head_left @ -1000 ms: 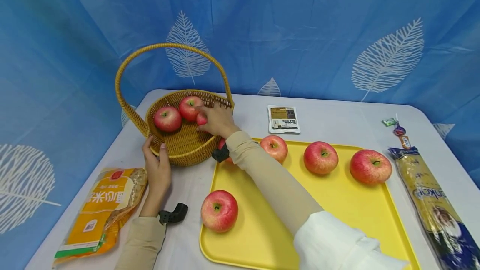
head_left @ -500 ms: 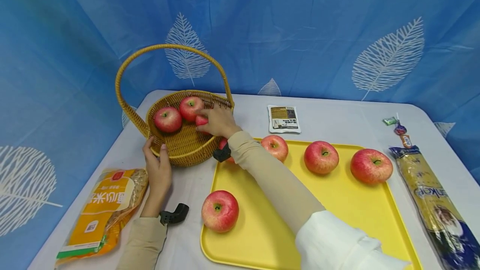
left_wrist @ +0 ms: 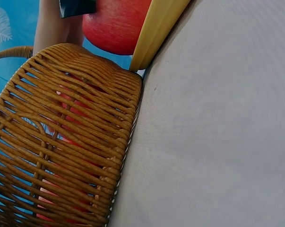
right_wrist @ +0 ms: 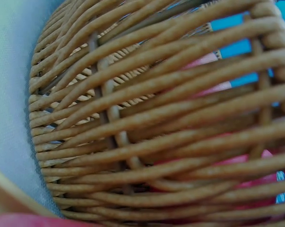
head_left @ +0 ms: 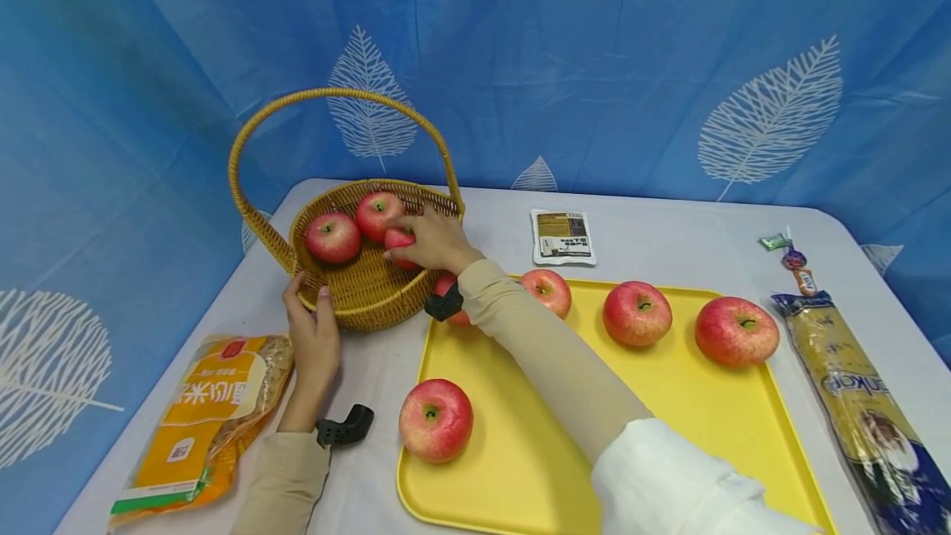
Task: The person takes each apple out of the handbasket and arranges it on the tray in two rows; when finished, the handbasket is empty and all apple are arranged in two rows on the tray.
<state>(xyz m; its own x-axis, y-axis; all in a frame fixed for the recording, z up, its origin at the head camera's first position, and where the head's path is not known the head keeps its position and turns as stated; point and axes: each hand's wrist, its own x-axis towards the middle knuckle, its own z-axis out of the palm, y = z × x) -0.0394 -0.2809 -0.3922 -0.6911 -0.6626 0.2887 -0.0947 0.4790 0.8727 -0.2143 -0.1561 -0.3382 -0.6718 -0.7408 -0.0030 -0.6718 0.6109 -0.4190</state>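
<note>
A wicker basket (head_left: 364, 281) with a tall arched handle stands at the back left. Its near rim is pinched by my left hand (head_left: 315, 345), thumb inside or over the edge. Inside, my right hand (head_left: 437, 243) grips a red apple (head_left: 399, 248) low at the basket's right side, its fingers partly covering it. Two more apples, one at the left (head_left: 333, 238) and one behind (head_left: 380, 215), sit in the basket. The left wrist view shows the woven wall (left_wrist: 62, 142) with red behind the gaps; the right wrist view shows mostly weave (right_wrist: 170, 123).
A yellow tray (head_left: 520, 444) bears several apples, one near its front left (head_left: 436, 420) and others along its back edge (head_left: 636, 313). An orange grain bag (head_left: 201, 419) lies left, a white sachet (head_left: 562, 237) behind, a long gold packet (head_left: 862, 403) and small candies (head_left: 793, 258) right.
The right hand stays in the basket; the apple it grips has shifted very slightly and shows a little more. The left hand keeps its place on the rim.
</note>
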